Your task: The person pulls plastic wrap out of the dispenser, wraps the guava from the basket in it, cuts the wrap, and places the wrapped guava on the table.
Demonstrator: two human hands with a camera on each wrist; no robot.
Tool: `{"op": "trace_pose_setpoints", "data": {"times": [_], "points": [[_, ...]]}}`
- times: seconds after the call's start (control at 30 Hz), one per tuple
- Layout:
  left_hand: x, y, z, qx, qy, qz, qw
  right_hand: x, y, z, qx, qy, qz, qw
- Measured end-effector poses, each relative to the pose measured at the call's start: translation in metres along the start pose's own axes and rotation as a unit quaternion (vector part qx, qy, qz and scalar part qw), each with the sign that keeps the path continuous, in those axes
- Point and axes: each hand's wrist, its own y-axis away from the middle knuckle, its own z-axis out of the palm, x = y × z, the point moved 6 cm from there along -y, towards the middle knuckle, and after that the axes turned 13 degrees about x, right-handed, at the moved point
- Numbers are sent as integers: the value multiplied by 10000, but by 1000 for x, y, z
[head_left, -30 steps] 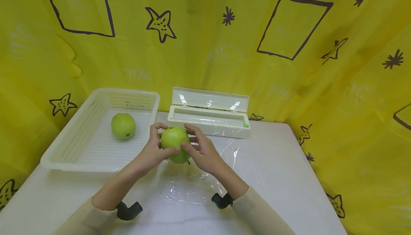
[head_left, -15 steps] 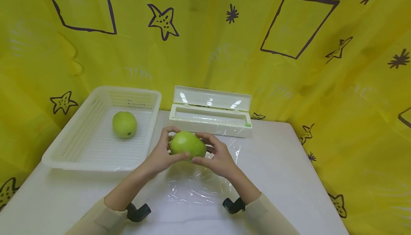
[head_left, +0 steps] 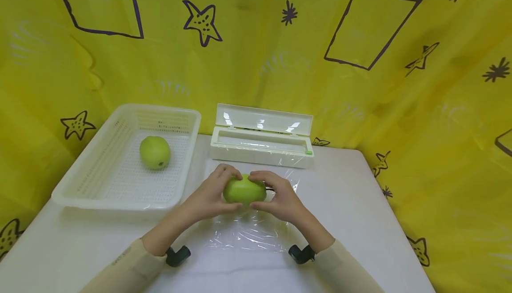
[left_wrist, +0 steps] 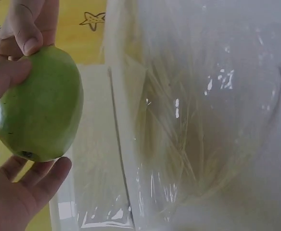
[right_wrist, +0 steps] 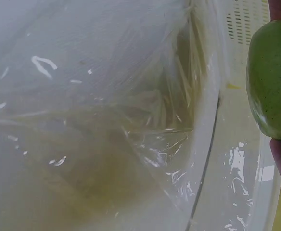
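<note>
Both hands hold one green pear (head_left: 244,190) over the middle of the table. It lies sideways, its dark stem pointing right. My left hand (head_left: 212,195) grips the blossom end, fingertips on the far side and thumb on the near side. At the stem end, my right hand (head_left: 282,198) holds it the same way. Under the pear, clear cling film (head_left: 248,235) spreads across the table, wrinkled and shiny. The left wrist view shows the pear (left_wrist: 44,106) between fingers and thumbs, with the film (left_wrist: 203,110) beside it.
Behind the hands stands a white cling film dispenser (head_left: 260,154), lid raised, film running out over its front. A white perforated basket (head_left: 116,202) at the left contains another green pear (head_left: 154,152). A yellow patterned curtain (head_left: 256,62) hangs behind the white table (head_left: 344,204).
The pear has moved right and nearer to me, turning from upright onto its side so its stem points right. Both hands have moved with it.
</note>
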Motion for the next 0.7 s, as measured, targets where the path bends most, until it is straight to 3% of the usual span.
{"op": "trace_pose_setpoints", "data": {"times": [0.17,0.3,0.7], "points": [[4,-1,6,-48,-844,1021,9912,13,6,-4,-46,243,231,9994],[4,-2,13,-161,-1159,1438,9827,21,9,-6,-54,166,423,9990],[-1,1,28,-390,-1096,1424,9829,40,19,0,-355,202,868,9954]]}}
